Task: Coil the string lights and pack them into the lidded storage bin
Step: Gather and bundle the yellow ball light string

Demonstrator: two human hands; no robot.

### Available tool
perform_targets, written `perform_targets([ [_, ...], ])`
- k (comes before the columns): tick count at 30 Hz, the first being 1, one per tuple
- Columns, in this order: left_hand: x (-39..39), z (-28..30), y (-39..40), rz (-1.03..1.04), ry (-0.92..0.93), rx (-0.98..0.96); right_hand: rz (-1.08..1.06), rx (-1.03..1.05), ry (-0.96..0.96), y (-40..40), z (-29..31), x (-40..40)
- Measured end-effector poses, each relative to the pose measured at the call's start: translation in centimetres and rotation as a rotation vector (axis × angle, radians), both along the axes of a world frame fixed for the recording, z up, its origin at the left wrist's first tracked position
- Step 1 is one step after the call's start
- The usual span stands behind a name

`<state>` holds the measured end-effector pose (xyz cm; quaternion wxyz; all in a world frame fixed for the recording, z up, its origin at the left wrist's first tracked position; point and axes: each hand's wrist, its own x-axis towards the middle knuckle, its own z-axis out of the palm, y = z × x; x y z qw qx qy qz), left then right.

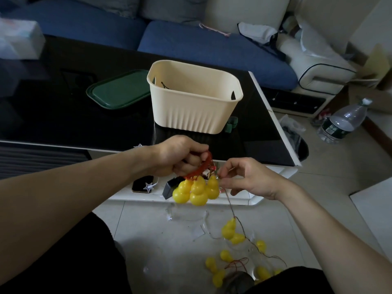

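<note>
At the upper left of the frame a pale tissue pack (18, 40) lies on the glossy black table (53, 115). Behind the table, along the top, runs a blue sofa (191, 43). On the table, left of centre, the green lid (118, 90) lies flat, and just beside it on the right stands the cream storage bin (191, 111), open, with ribbed walls.

In the centre, in front of the table, the left hand (180, 155) is closed around a red loop and the gathered part of the string lights (197, 190), and three yellow gourd-shaped bulbs hang under it in a bunch. Below this hand, on the white lower shelf (135, 197), lie a dark phone (142, 184) and a small black box (169, 187).

The right hand (250, 179) pinches the thin wire just beside the bunch. From there the wire goes down to the tiled floor (165, 230), where the loose bulbs (231, 232) lie scattered at the lower centre and lower right.

At the right of the frame a plastic water bottle (343, 122) lies tilted on the floor, near a cream armchair (318, 71).
</note>
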<state>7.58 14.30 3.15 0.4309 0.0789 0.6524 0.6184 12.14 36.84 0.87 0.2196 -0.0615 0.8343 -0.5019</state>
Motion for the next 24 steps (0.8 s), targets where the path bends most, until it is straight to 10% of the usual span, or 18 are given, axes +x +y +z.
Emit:
perform_targets([
  [24, -0.4, 0.8, -1.6, 0.169, 0.082, -0.05, 0.014, 0.19, -0.156, -2.4, -2.4, -0.9],
])
